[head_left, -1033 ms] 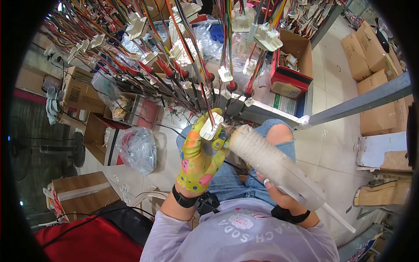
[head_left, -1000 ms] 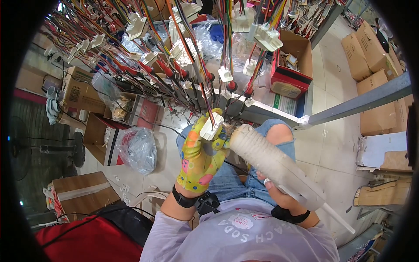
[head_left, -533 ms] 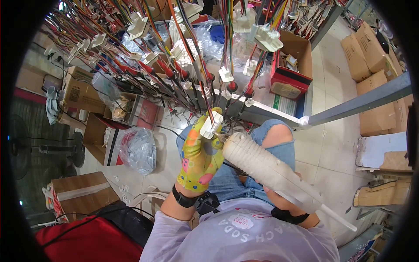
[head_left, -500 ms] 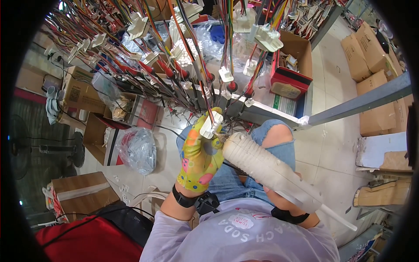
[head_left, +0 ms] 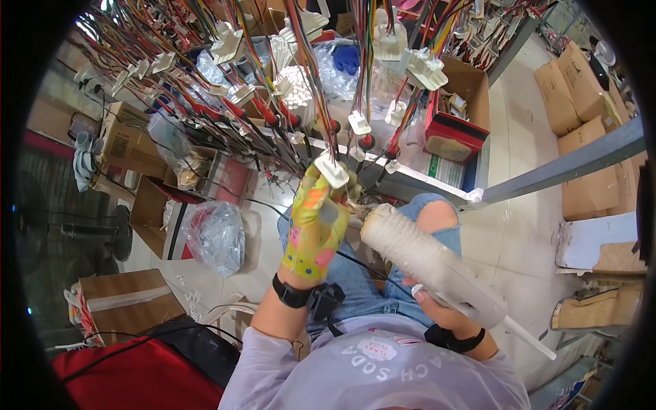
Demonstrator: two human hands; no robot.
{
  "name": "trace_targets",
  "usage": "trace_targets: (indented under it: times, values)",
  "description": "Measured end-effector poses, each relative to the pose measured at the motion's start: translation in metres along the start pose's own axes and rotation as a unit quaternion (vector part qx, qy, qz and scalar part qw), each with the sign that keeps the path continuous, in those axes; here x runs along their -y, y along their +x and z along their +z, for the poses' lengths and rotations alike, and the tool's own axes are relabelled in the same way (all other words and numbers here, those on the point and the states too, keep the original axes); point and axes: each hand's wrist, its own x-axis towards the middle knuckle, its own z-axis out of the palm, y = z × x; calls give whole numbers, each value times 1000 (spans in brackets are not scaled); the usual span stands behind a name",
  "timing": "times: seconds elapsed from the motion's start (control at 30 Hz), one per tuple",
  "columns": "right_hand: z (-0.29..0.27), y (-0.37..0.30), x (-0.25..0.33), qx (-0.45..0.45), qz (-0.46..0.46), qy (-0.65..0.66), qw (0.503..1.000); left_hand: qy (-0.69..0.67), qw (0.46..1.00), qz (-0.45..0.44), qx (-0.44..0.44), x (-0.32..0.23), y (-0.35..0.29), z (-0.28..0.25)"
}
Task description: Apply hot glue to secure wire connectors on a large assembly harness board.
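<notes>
The left hand (head_left: 317, 222), in a yellow glove with coloured dots, is clamped on a white, rectangular plastic connector (head_left: 333, 171) at its fingertips. Pinched like this, the small piece is probably steadied while its face is left exposed; thin multicoloured wires (head_left: 321, 113) run from it, away beyond the hand, likely out of the fingers' way. The bare right hand (head_left: 435, 309) is wrapped around an off-white, ribbed, cylindrical glue gun (head_left: 432, 258) from below, the grip largely hidden behind the body. Holding it well back presumably spares the skin any heat at the front.

The hands are apart, the gun lying between them. Its long axis slants from the right hand forward and leftward, the narrow, dark-stained nozzle (head_left: 359, 211) pointing at the left hand, just nearer the person than the connector; whether it touches the glove I cannot tell. A translucent white glue stick (head_left: 531, 338) juts from the rear, past the right hand, on nearly the same line.
</notes>
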Motion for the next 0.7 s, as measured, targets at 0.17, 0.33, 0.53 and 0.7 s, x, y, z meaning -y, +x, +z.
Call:
trace_targets:
  times: [0.17,0.33,0.53,0.7]
  values:
    - [-1,-1,-5,35,-13,47,998,-28,997,72,-5,3,39,-10]
    - [1,2,3,-13,0,129,992,-11,988,154,-29,6,55,-45]
    - [3,11,19,-74,45,218,972,32,973,63,-219,29,52,-99]
    - [6,14,21,-88,42,238,966,196,949,133,-210,50,83,-114]
